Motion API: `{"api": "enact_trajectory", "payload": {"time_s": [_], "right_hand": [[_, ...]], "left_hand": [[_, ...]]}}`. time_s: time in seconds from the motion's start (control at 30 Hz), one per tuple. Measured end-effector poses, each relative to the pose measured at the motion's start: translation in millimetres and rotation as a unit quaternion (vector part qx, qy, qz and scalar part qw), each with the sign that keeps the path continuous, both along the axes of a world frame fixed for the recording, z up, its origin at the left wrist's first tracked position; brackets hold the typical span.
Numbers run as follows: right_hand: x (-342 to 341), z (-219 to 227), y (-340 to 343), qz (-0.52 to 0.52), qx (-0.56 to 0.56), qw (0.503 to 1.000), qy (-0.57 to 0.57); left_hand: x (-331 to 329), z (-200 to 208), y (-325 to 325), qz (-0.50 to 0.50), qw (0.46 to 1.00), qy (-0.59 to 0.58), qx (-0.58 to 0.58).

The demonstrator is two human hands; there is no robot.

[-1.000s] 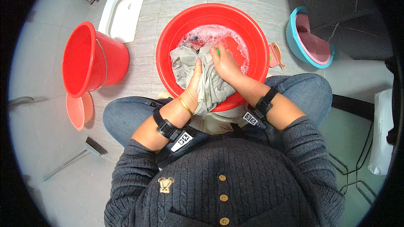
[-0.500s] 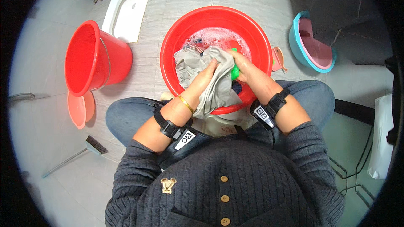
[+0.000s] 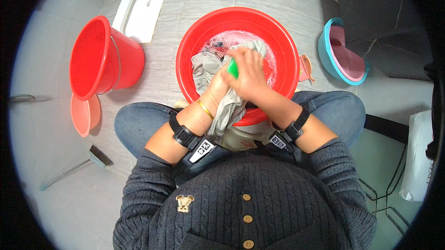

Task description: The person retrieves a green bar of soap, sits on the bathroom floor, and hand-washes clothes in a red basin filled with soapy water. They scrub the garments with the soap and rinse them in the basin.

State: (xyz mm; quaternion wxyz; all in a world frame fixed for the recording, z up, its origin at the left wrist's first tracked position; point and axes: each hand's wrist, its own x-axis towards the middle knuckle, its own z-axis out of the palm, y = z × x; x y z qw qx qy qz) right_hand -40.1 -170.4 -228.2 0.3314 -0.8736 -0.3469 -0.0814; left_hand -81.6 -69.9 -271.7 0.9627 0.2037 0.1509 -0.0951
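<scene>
In a red basin (image 3: 284, 36) with sudsy water lies a wet light-grey garment (image 3: 204, 67); part of it hangs over the near rim toward my lap. My left hand (image 3: 219, 84) is closed on the cloth at the basin's middle. Above it, my right hand (image 3: 250, 74) grips a small bright green object (image 3: 232, 68) and presses it near the left hand on the garment. Fingers and palm cover most of the green object, so its kind cannot be made out. Darker and striped cloth (image 3: 215, 51) shows at the far side of the water.
A red bucket (image 3: 132, 60) stands at left, with a pink basin (image 3: 88, 115) beside it and a broom (image 3: 97, 157) nearer. A white squat toilet (image 3: 143, 13) is set in the floor behind. At right are a pink dipper (image 3: 306, 68) and nested blue and pink basins (image 3: 330, 60).
My right hand has moved left with the green object, from the garment's right side to over my left hand. The upper part of the cloth has dropped lower into the basin.
</scene>
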Motion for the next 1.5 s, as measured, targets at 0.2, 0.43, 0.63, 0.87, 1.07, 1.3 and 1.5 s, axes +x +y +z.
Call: {"api": "enact_trajectory", "payload": {"time_s": [0.2,0.43,0.63,0.87,1.07,1.3,1.5], "right_hand": [[28,-30,-4,-0.051,0.115,0.944,0.304],[3,-45,-5,0.014,0.085,0.986,0.145],[48,-24,-7,-0.18,0.274,0.791,0.517],[54,-14,-22,-0.041,0.284,0.743,0.604],[64,-1,-31,-0.02,0.427,0.55,0.718],[76,21,-38,0.061,0.398,0.62,0.673],[21,38,-1,-0.069,0.096,0.986,0.12]], "left_hand": [[-6,18,-6,-0.107,0.979,0.019,-0.174],[-4,7,5,-0.115,0.976,0.038,-0.182],[-1,18,-4,-0.091,0.975,-0.037,0.201],[-6,27,5,-0.063,0.561,-0.146,0.812],[6,33,14,0.098,0.688,-0.05,0.718],[18,46,25,-0.008,0.929,-0.096,0.358],[18,43,8,0.021,0.999,0.045,0.021]]}}
